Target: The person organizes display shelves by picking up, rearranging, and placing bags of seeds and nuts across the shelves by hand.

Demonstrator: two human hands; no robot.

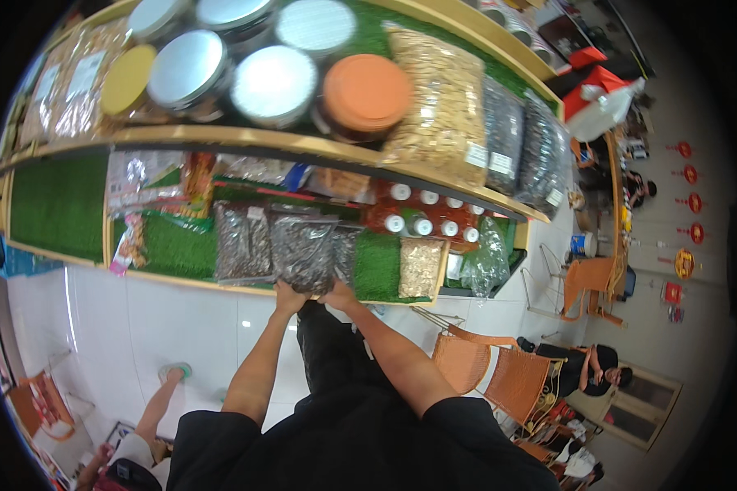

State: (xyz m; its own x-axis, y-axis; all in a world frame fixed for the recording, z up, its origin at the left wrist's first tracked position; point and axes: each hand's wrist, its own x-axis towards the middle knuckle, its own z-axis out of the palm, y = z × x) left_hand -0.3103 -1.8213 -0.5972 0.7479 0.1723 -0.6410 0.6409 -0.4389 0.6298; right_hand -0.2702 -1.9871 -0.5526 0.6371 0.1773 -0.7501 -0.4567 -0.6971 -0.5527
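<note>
A clear plastic bag of dark dried goods (pixel 303 248) lies on the lower shelf, with my left hand (pixel 290 297) gripping its near left corner and my right hand (pixel 340 296) its near right corner. Against its left side rests a similar bag with a small white label (pixel 244 242). Another dark-filled bag (pixel 346 248) sits partly under its right side. Farther right on the green artificial turf (pixel 378 264) is a bag of pale dried pieces (pixel 420 267).
Above runs a wooden-edged upper shelf (pixel 270 138) with lidded jars (pixel 366 92) and a large bag of tan dried goods (pixel 436 104). White-capped bottles (pixel 422 226) stand behind the lower bags. Rattan chairs (pixel 516 383) are at the right. Other people (pixel 596 368) sit or stand around.
</note>
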